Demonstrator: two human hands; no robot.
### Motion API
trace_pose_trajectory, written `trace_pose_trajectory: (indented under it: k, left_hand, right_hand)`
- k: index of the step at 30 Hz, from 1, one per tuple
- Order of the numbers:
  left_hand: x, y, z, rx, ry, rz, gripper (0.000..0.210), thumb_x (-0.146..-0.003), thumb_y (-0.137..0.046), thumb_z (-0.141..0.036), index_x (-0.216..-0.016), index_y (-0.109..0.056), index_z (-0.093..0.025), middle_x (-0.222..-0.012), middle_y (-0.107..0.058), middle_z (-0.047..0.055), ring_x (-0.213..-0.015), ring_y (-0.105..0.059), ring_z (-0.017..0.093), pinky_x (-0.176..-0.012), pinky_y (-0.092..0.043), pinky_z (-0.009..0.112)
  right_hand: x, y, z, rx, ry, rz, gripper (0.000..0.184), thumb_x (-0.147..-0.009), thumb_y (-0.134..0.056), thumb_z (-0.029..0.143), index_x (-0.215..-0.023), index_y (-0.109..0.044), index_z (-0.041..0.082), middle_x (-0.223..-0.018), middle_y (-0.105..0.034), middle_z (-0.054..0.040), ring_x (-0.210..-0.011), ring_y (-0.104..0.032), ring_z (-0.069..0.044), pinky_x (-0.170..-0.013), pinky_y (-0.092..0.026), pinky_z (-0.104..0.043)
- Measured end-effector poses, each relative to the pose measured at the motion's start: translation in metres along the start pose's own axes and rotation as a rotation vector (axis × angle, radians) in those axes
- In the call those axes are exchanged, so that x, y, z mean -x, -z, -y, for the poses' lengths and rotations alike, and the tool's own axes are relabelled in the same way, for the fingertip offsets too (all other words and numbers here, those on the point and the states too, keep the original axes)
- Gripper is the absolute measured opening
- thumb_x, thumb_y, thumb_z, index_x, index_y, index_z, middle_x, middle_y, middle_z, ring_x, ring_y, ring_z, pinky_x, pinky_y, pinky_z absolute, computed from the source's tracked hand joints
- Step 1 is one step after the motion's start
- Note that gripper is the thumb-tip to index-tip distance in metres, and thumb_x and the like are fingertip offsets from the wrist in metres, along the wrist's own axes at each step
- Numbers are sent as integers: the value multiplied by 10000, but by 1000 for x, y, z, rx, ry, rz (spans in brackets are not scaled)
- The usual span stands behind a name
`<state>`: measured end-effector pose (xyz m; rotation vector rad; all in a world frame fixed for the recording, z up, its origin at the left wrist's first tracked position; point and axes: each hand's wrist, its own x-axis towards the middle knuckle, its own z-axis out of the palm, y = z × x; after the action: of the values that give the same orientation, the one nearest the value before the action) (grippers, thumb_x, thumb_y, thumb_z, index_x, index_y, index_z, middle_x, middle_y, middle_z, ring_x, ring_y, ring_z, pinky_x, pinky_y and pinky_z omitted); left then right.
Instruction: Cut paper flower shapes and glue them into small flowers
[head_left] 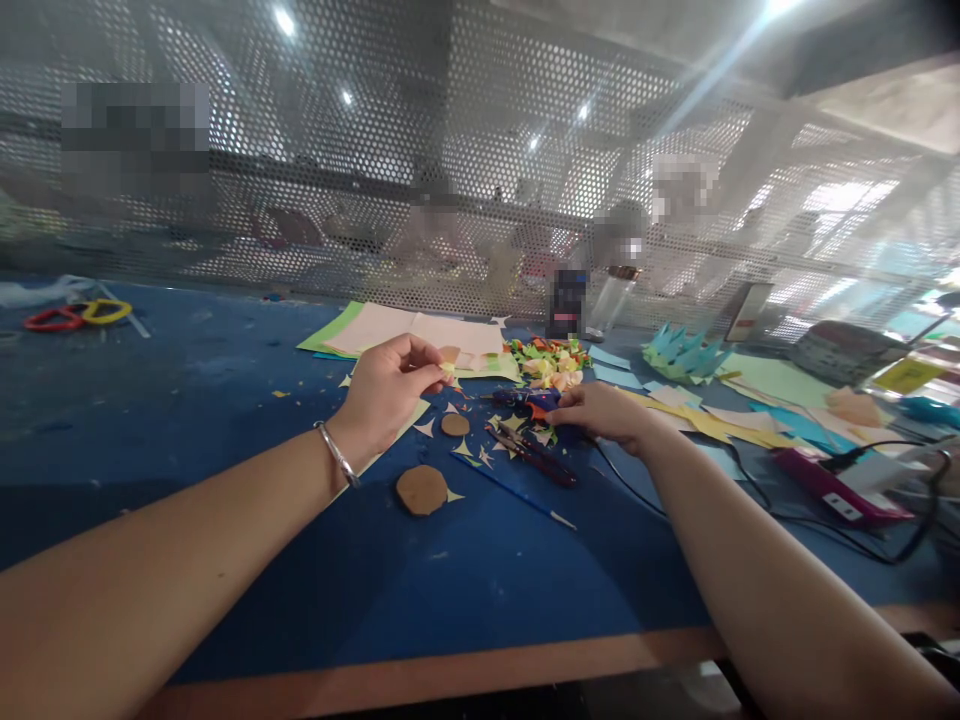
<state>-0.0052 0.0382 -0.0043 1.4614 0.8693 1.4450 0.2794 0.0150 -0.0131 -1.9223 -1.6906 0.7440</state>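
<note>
My left hand (394, 390) is closed in a pinch on a small pale paper piece (448, 362), held above the table. My right hand (604, 412) is closed at the rear of a dark blue glue gun (525, 398) with an orange trigger; its nozzle points left. Between the hands lie a small brown disc (454, 425) and, nearer me, a larger brown disc (421, 490). Pliers with dark red handles (544, 460) and a thin blue brush-like stick (517, 490) lie below the glue gun. Pointed paper scraps (463, 448) are scattered around them.
Behind are paper sheets (375, 325) and a pile of small coloured paper pieces (551, 362). A blue paper crown-like shape (682, 355) stands right of a clear bottle (606, 300). Cables run near a magenta power strip (836, 490). Red-and-yellow-handled scissors (105, 312) lie far left.
</note>
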Motion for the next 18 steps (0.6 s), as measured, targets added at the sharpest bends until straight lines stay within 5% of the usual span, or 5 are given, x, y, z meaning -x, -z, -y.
trace_pose_trajectory:
  k: [7, 18]
  left_hand:
    - [-5, 3, 3, -19, -35, -38, 125, -699, -721, -74, -730, -649, -171, -674, -671, -3, -605, -645, 121, -605, -529, 254]
    - [-4, 3, 5, -64, -92, 18, 115, -702, -727, -112, -756, -653, -182, -680, -677, -16, -618, -657, 122, -618, -530, 254]
  right_hand:
    - [3, 3, 5, -473, -31, 23, 270, -662, -804, 337, -704, -590, 177, -640, -631, 0, -492, -571, -109, -451, -497, -236]
    - [19, 3, 23, -839, 123, -57, 417, -628, -897, 385, -674, -528, 196, -541, -502, 70, -465, -459, -65, -439, -400, -194]
